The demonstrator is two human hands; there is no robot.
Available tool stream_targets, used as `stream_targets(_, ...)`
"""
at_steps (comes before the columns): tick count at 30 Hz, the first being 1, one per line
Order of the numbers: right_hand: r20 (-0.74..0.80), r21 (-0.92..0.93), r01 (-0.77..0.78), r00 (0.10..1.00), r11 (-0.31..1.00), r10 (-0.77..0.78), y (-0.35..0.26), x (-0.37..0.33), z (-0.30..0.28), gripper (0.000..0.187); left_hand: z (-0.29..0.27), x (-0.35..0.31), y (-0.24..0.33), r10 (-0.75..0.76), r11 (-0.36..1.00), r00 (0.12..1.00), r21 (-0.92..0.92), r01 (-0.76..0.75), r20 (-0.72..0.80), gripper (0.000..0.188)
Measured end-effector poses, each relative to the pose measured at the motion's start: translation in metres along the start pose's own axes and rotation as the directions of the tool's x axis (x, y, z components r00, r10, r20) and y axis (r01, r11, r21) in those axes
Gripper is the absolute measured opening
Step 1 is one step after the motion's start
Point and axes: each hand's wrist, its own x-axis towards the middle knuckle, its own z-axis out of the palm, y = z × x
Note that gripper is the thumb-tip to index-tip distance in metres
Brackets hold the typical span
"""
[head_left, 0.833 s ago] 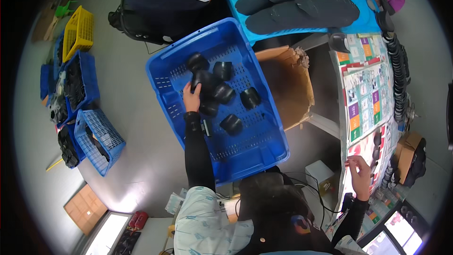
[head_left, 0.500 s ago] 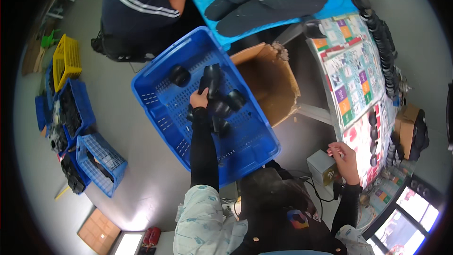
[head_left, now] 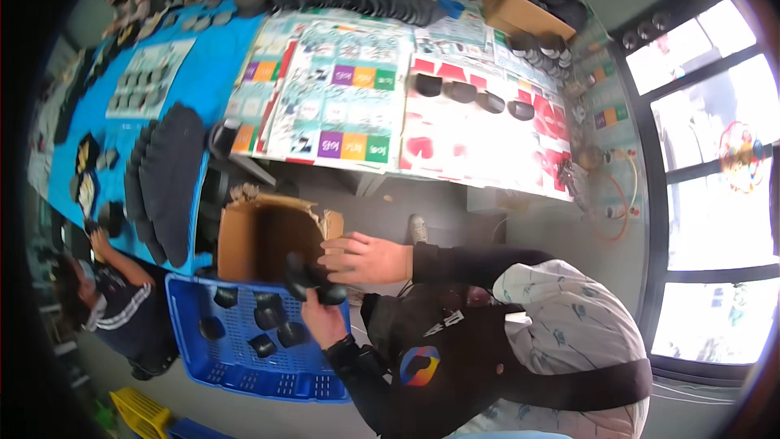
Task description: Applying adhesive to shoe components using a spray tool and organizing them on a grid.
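Observation:
My left hand (head_left: 325,323) grips a black, curved, cup-like piece (head_left: 305,280) above the near right end of a blue plastic basket (head_left: 268,382). From the right, my right hand (head_left: 370,258) reaches across with bent fingers against the same piece. Motion blurs the piece, and I cannot tell whether it is one part or two nested together. Several similar black pieces (head_left: 269,313) lie loose in the basket. Just beyond my hands stands an open cardboard box (head_left: 236,236) with a torn rim; its inside is dark.
Printed sheets cover a table (head_left: 341,97) ahead, with a row of black curved pieces (head_left: 490,101) on it. Large dark pads (head_left: 166,187) lie on a blue-covered table (head_left: 73,162). A co-worker (head_left: 122,317) sits left of the basket. A carton (head_left: 520,12) stands far right.
The view has swung right. My left hand has lifted a black piece up from the basket toward its right end. My right hand has come from beside a small white box to meet it.

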Motion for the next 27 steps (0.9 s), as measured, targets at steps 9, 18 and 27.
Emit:
stream_targets(9,-0.435,0.481,-0.638,0.422,0.602,0.795,0.181,-0.177,-0.050,0.011,0.215,0.008,0.021,0.009,0.968,0.994,-0.249,-0.036,-0.109,0.031)
stream_targets(18,-0.012,0.851,-0.518,-0.186,-0.087,0.983,0.386,-0.246,0.006,0.034,0.232,-0.025,0.013,-0.067,0.991,0.984,-0.124,0.047,-0.166,0.030)
stream_targets(27,0.009,0.736,-0.646,-0.286,-0.200,0.958,0.398,-0.236,0.024,0.035,0.268,0.004,0.043,0.003,1.000,0.998,-0.011,-0.004,-0.070,0.020)
